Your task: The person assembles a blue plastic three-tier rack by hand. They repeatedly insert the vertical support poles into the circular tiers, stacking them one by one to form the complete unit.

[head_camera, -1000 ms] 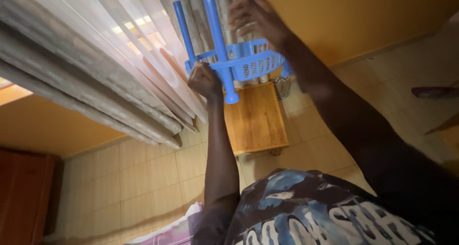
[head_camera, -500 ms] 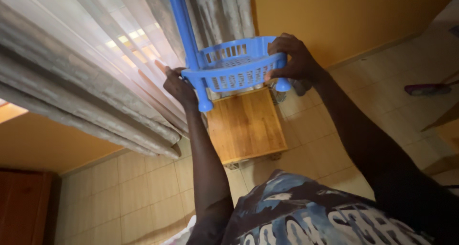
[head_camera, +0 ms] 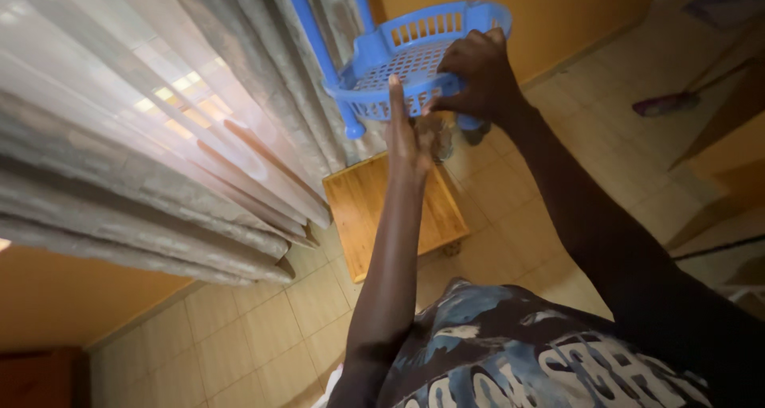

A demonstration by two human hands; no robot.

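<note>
Two hands meet a blue basket (head_camera: 414,53): right hand (head_camera: 476,77) grips its rim, left hand (head_camera: 408,133) open, fingers flat against it.

My right hand (head_camera: 478,77) is raised well out in front of me, the arm stretched long from the shoulder, the wrist bent so the back of the hand faces me. Its fingers curl downward in a closed grip, knuckles bunched. My left hand (head_camera: 408,133) is lifted just beside and below it, forearm running straight up from the elbow. That hand is open and flat, fingers together, index finger pointing upward, holding nothing.
</note>
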